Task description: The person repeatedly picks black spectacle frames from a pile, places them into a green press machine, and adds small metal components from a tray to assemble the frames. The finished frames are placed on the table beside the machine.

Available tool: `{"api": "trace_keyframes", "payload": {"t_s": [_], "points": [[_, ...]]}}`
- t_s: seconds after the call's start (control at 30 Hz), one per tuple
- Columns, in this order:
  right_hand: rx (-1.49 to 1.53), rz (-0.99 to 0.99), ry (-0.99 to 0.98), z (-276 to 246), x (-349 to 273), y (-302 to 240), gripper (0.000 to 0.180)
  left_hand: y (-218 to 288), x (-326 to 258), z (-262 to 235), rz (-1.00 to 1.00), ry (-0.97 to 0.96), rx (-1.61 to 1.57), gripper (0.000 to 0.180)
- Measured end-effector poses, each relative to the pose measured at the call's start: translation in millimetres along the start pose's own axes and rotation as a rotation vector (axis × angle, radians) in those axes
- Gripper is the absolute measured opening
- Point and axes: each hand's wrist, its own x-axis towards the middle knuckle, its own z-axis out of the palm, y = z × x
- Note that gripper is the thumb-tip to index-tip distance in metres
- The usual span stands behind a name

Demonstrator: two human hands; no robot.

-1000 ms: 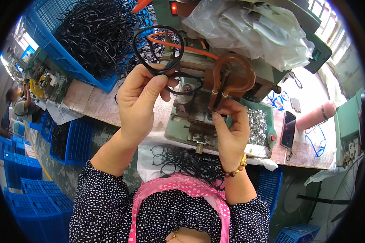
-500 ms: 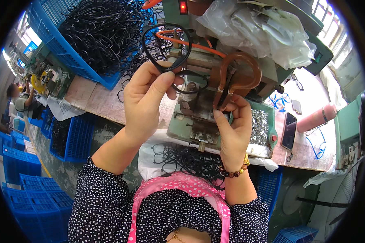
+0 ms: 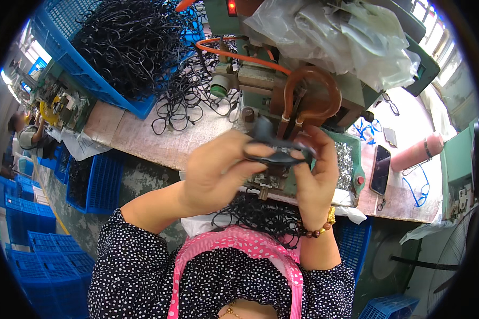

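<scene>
A black eyeglass frame [image 3: 282, 158], smeared by motion, is held between my two hands in front of the machine. My left hand [image 3: 215, 170] pinches its left side with thumb and fingers. My right hand [image 3: 316, 178] has its thumb and fingers closed on the right side. Just beyond the hands stands the green bench machine [image 3: 250, 80] with a looped brown tube [image 3: 332, 87] on its front. Several black frames [image 3: 255, 212] lie in a tangled heap on white plastic below my hands. Blur hides the exact finger contact.
At the back left, a blue basket [image 3: 72, 61] overflows with black frames; more lie loose [image 3: 178, 109] on the table. A tray of metal bits [image 3: 345, 165] sits right of the machine. Farther right are a phone [image 3: 380, 170], a pink bottle [image 3: 418, 152] and a blue frame [image 3: 421, 186].
My left hand has brought the black frame down and right, from above the table to in front of the machine. My right hand has left the brown tube and closed on the frame.
</scene>
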Motion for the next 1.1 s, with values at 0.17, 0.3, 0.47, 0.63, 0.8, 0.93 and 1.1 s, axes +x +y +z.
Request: {"api": "trace_keyframes", "payload": {"t_s": [0.17,0.3,0.47,0.63,0.8,0.93,1.1], "points": [[0.005,0.013,0.105,-19.5,1.0,0.0,0.034,-13.5,9.6,23.4,-0.208,-0.023,-0.106,0.014],[-0.085,-0.033,0.209,-47.6,-5.7,-0.9,0.031,-19.8,12.4,23.2,-0.120,-0.051,-0.055,0.014],[-0.539,-0.337,0.537,-95.1,-17.2,29.3,0.027,-26.4,9.2,24.7,0.167,-0.027,0.105,0.022],[-0.613,0.006,0.315,-123.0,-28.0,57.9,0.024,-27.7,4.4,26.0,0.137,-0.016,0.099,0.022],[-1.308,-0.176,0.035,-104.4,-27.1,61.3,0.018,-23.1,7.2,23.6,0.152,-0.024,0.137,0.022],[-1.201,-0.237,0.082,-95.0,-13.6,63.2,0.008,-22.5,4.0,21.0,0.086,-0.001,0.089,0.021],[-1.017,-0.222,0.209,-96.5,-15.0,70.7,0.003,-72.2,-15.7,-7.0,0.175,0.202,0.381,0.020]]}}
